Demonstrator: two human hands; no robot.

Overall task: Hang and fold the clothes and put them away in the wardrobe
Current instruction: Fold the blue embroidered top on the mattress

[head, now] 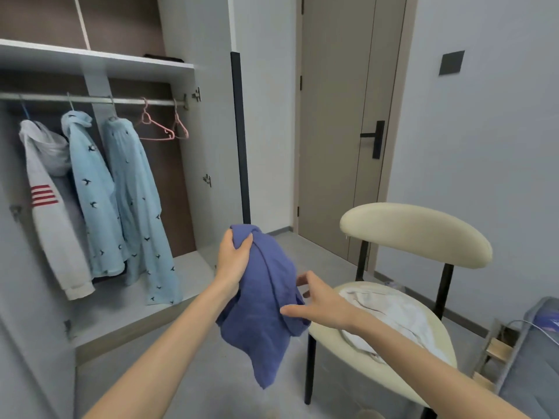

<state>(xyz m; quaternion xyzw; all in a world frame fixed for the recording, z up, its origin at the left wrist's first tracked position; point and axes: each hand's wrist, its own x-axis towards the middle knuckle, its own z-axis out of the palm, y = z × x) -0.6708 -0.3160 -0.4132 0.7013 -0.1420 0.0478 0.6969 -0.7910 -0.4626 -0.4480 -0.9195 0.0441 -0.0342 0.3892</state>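
left hand [234,257] clamps the bunched top of the blue garment [263,322], and the cloth hangs below it. right hand [320,300] is just beside it, fingers spread, thumb at the fabric. white cloth [390,316] lies on the chair [417,234] under the right wrist. wardrobe [96,60] stands off left.

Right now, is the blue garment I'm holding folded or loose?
Loose, not folded: the blue garment hangs bunched from the left hand, which grips its top; the open right hand reaches toward its side.

Wardrobe [199,176] left with shirts [121,192] on its rail [90,99], chair [417,234] right, door [348,116] behind chair
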